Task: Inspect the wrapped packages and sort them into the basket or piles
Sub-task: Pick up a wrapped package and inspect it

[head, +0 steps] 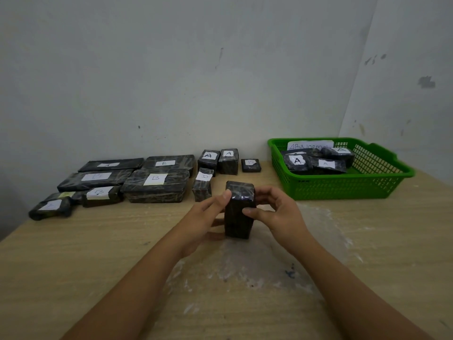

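You've got the black wrapped package (239,209) upright at centre, above the surface (73,253). Left hand (206,217) clamps its left side, thumb on the top edge; right hand (274,212) pinches the right side. Labelled packages (155,182) sit at ten o'clock, the green basket (343,185) at two o'clock.

Basket sign (310,145) partly hidden; leftmost package label (52,205) illegible.
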Motion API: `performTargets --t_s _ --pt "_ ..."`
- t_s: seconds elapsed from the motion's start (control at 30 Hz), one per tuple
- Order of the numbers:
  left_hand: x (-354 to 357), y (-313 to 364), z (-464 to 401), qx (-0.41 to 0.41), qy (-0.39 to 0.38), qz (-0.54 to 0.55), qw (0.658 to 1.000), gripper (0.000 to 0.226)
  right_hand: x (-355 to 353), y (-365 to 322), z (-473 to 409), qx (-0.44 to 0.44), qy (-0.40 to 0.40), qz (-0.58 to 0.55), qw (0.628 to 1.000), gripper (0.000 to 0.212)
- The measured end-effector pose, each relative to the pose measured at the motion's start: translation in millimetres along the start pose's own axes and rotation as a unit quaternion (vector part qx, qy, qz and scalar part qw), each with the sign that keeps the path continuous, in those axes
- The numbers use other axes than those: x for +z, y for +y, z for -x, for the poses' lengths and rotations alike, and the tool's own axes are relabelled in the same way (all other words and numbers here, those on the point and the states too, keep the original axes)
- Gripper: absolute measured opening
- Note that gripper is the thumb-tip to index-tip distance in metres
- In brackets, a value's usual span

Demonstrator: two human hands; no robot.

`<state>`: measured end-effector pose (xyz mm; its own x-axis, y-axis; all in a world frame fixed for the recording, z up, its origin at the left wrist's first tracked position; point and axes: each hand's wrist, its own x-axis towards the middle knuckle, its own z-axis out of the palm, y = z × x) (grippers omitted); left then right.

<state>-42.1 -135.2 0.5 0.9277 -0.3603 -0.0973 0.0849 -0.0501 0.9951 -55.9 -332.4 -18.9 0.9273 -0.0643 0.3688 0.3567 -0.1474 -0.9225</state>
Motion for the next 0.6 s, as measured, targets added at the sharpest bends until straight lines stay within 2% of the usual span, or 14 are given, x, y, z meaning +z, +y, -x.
performTargets --t_s 0.1,0.2,0.47,0.6 --pt "-3.8 -1.1 -0.3 -0.043 -0.020 0.041 0.998 0.059 2.1 0.7 0.9 -0.013 0.009 0.006 1.000 0.042" --pt "-1.4 -0.7 -0.7 -0.050 -0.040 0.068 0.996 0.062 4.5 -0.3 2.3 -0.028 0.013 0.023 0.999 0.042" --pt "3.3 -2.5 -1.7 -0.016 0.009 0.082 0.996 0.045 7.5 -0.4 4.4 -0.037 -0.001 0.032 0.999 0.044" --pt "-0.9 -5.5 -4.4 0.019 0.028 0.070 0.997 0.049 5.5 -2.0 5.9 -0.023 -0.031 0.000 0.999 0.039"
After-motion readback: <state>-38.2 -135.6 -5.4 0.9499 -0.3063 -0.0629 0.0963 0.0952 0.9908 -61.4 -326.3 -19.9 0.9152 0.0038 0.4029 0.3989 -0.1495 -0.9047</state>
